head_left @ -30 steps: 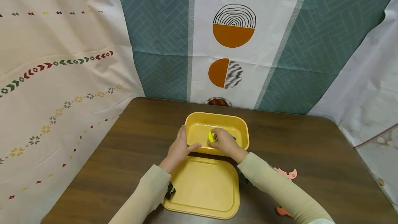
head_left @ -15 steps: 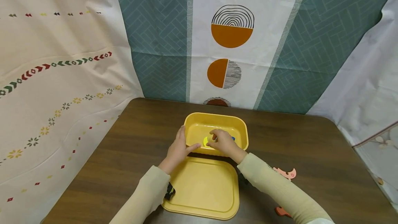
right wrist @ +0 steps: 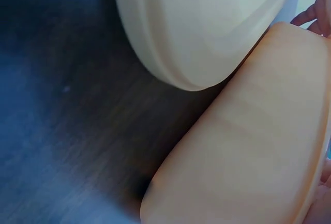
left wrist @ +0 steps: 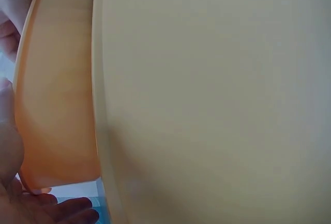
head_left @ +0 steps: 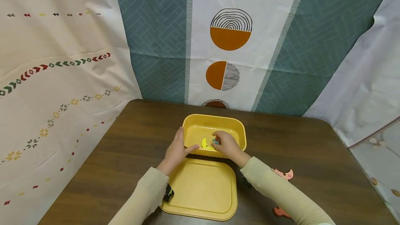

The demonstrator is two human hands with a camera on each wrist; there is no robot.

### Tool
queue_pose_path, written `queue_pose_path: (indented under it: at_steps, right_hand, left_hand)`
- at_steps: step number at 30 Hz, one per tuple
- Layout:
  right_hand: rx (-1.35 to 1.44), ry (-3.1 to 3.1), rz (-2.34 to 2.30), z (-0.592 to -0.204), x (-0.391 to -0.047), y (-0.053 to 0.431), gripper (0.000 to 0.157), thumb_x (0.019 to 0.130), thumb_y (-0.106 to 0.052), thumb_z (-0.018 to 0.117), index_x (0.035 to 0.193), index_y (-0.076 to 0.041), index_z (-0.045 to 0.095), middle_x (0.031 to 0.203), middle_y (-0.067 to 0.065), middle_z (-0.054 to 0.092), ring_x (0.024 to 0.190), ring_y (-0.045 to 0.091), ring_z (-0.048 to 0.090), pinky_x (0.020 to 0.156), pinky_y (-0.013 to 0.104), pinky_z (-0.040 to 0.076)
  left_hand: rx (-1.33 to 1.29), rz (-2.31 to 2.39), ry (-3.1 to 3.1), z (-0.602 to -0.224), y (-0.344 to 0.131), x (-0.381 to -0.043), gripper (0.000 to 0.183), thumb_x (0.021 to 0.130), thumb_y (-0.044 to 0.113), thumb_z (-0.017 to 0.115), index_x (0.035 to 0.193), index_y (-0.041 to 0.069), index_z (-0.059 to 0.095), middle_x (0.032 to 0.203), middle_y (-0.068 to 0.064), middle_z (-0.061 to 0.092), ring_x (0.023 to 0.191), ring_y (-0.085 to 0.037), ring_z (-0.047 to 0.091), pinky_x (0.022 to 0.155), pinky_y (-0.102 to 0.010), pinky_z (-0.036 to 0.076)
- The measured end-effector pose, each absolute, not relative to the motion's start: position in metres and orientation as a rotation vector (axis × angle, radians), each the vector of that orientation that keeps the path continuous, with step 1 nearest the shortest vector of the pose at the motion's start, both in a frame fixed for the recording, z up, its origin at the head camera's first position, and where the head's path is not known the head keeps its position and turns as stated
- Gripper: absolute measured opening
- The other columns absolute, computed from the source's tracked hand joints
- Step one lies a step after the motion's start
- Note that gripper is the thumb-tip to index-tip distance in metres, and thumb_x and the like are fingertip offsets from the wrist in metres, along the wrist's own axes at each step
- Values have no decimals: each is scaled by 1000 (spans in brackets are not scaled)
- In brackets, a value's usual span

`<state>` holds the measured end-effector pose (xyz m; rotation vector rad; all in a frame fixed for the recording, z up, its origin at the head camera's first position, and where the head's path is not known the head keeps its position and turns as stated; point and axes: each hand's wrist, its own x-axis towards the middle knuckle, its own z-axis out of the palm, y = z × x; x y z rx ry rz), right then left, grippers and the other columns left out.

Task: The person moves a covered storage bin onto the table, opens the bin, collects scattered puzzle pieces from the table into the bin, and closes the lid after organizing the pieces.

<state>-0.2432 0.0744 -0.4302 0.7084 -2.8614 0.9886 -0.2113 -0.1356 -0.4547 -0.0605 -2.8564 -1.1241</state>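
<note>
A yellow plastic box [head_left: 229, 121] stands toward the back of the table. My left hand [head_left: 176, 150] rests at its near left corner, fingers stretched along the outside and thumb over the front rim; the left wrist view shows those fingers [left wrist: 72, 211] extended past the wall. My right hand [head_left: 228, 144] reaches over the front rim into the box and pinches a small red and blue piece [head_left: 216, 141] between thumb and index finger. A bright yellow crescent-shaped piece [head_left: 205, 144] lies in the box just left of it. The right palm hides part of the floor.
A flat yellow lid [head_left: 200, 190] lies in front of the box, close to its front wall. Right of it, by the right sleeve, are a pink piece [head_left: 284, 174] and an orange piece [head_left: 280, 212]. Patterned cloths hang behind the dark wooden table [head_left: 150, 127].
The yellow crescent has left my right fingers and lies lower in the box. The red and blue piece now shows between those fingers. The left hand keeps its place at the box.
</note>
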Motion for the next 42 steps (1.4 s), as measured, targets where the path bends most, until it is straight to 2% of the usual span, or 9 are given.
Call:
queue_pose_path:
  at_steps: [7,16,19,28,36,42]
  right_hand:
    - [709,-2791,1062,-424,-231,88,33,84,-10,71,112,6,64,87,9,64,76,20,58,70,35,51]
    - [695,-2735,1172,-415,-225,117,29,89,-10,66,112,6,63,91,10,67,82,23,62,78,41,53]
    - [738,-2670,1142,-415,-224,128,28,90,-14,66,110,6,64,89,9,66,80,20,62,76,38,53]
    - [762,-2672,1088,-405,-213,157,25,85,-2,67,108,7,64,96,16,65,84,26,63,78,46,54]
    - [784,-2706,1030,-392,-199,188,25,85,-1,67,110,3,64,99,16,64,86,23,63,79,39,55]
    - [817,-2708,898,-390,-190,214,25,84,0,69,108,2,64,97,14,65,86,24,64,79,39,55]
  left_hand:
    - [-64,-1125,-2850,-455,-134,-212,101,82,47,71,151,-1,14,156,-20,19,127,-40,46,96,-55,44]
    - [-37,-1181,-2827,-453,-139,-211,105,79,46,74,151,0,14,157,-19,19,136,-39,35,106,-54,34]
    - [-33,-1186,-2825,-452,-140,-211,106,78,47,74,151,1,14,157,-18,19,137,-39,33,107,-54,33]
    - [-54,-1249,-2813,-453,-137,-212,105,79,46,74,152,1,13,157,-19,19,139,-39,30,110,-52,29]
    - [-53,-1303,-2822,-449,-133,-211,104,81,43,73,152,2,9,157,-20,16,142,-38,24,112,-53,25]
    - [-63,-1280,-2876,-446,-134,-212,104,83,44,70,153,2,4,159,-19,9,143,-37,19,113,-52,23]
